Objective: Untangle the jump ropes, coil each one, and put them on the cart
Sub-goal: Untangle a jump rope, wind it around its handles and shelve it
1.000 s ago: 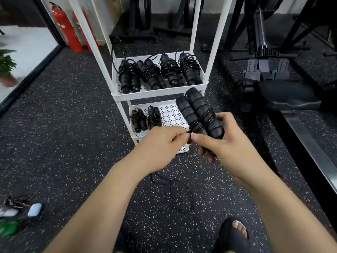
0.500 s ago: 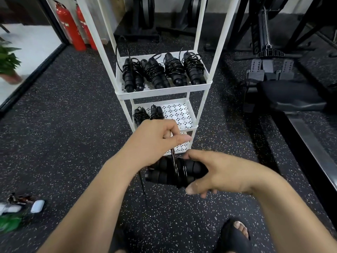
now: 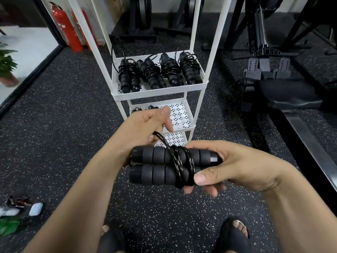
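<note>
My right hand grips two black foam jump-rope handles, held side by side and lying horizontal. A black cord is wound a few turns around their middle. My left hand pinches the free cord just above the handles, and the cord runs from its fingers down onto the wraps. Behind my hands stands the white cart. Its upper shelf holds several coiled jump ropes. More coiled ropes lie on the shelf below, mostly hidden by my left hand.
Two red fire extinguishers stand at the back left by a mirror. Black gym machines and a padded seat fill the right side. Small items, one a white case, lie on the speckled floor at lower left. My sandalled feet are below.
The handles came down from upright to horizontal in my right hand. My left hand has carried the cord round them, and the loose cord that trailed on the floor is gone from view.
</note>
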`<act>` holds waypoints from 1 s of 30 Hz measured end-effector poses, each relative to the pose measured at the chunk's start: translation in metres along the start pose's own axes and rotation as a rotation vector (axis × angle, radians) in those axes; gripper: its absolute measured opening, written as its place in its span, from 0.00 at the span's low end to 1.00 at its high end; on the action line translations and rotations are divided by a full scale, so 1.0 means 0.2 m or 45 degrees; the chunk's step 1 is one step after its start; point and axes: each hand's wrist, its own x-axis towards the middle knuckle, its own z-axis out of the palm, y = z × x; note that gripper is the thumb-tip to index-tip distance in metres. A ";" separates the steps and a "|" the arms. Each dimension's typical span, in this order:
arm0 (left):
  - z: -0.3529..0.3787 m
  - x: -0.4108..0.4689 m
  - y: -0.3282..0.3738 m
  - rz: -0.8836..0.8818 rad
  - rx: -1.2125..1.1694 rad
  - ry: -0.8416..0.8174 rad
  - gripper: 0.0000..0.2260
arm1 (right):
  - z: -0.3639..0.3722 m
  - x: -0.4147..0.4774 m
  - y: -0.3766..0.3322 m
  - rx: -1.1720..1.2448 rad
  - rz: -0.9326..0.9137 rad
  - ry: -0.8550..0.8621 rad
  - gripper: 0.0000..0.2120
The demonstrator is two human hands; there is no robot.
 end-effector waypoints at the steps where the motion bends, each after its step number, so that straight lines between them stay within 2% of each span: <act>1: 0.00 0.01 -0.04 -0.051 -0.051 0.016 0.25 | 0.00 0.00 0.00 0.034 -0.045 0.001 0.17; 3: 0.02 0.00 -0.10 -0.127 -0.152 0.131 0.16 | 0.00 0.01 0.00 0.124 -0.137 0.064 0.20; 5: 0.07 -0.01 -0.11 -0.100 0.089 0.262 0.04 | 0.00 0.02 0.01 0.152 -0.206 0.211 0.21; 7: 0.13 0.00 -0.09 -0.133 0.282 0.294 0.08 | 0.00 0.04 0.02 0.177 -0.247 0.358 0.21; 10: 0.20 0.02 -0.04 -0.233 0.246 0.230 0.12 | 0.00 0.06 0.04 0.232 -0.275 0.585 0.20; 11: 0.22 0.02 -0.04 -0.224 0.218 0.200 0.14 | -0.01 0.06 0.05 0.238 -0.282 0.665 0.21; 13: 0.24 0.01 -0.04 -0.143 0.349 0.115 0.19 | -0.02 0.08 0.06 0.215 -0.308 0.825 0.21; 16: 0.26 -0.02 -0.03 -0.084 0.561 -0.090 0.17 | -0.05 0.09 0.08 0.121 -0.329 1.066 0.17; 19: 0.26 -0.04 -0.01 -0.082 0.690 -0.171 0.13 | -0.09 0.08 0.11 -0.196 -0.225 1.214 0.14; 25: 0.20 -0.07 0.06 -0.010 0.701 -0.236 0.12 | -0.11 0.10 0.16 -0.619 0.015 1.190 0.15; 30: 0.12 -0.08 0.08 0.067 0.588 -0.063 0.13 | -0.05 0.13 0.14 -0.690 0.201 0.885 0.20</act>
